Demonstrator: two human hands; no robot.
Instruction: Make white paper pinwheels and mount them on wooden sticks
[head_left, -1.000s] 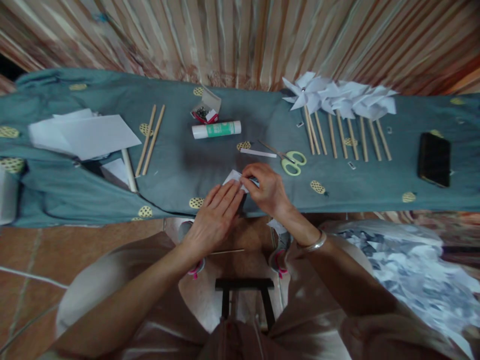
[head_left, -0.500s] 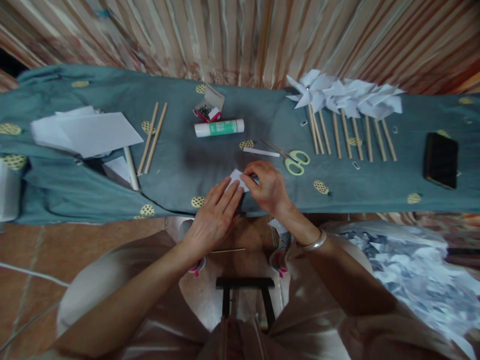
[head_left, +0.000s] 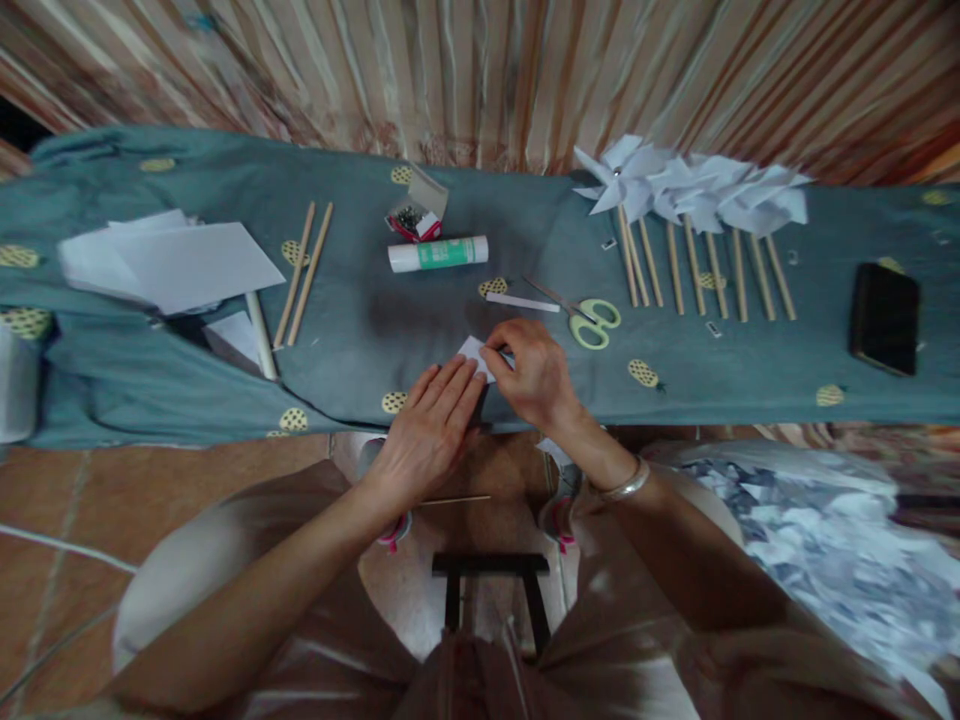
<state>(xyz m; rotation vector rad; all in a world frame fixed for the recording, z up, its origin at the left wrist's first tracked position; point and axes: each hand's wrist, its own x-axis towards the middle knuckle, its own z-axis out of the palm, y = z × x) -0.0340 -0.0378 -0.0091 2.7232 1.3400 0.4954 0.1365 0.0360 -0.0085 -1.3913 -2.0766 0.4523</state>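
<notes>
A small white piece of paper (head_left: 474, 350) lies on the teal cloth (head_left: 360, 320) near the table's front edge. My left hand (head_left: 429, 430) lies flat with its fingers stretched out, pressing on the paper's near side. My right hand (head_left: 534, 375) pinches the paper's right part with curled fingers. Most of the paper is hidden under both hands. A silver bangle (head_left: 621, 487) sits on my right wrist.
Green-handled scissors (head_left: 585, 318), a paper strip (head_left: 523, 302), a glue stick (head_left: 437, 254) and an open box of pins (head_left: 416, 215) lie behind my hands. White pinwheels on wooden sticks (head_left: 690, 215) lie right, a black phone (head_left: 885, 318) far right, paper sheets (head_left: 176, 262) and sticks (head_left: 304, 272) left.
The view has shifted slightly. My left fingers have flattened a little more over the paper; my right hand keeps its pinch in the same place.
</notes>
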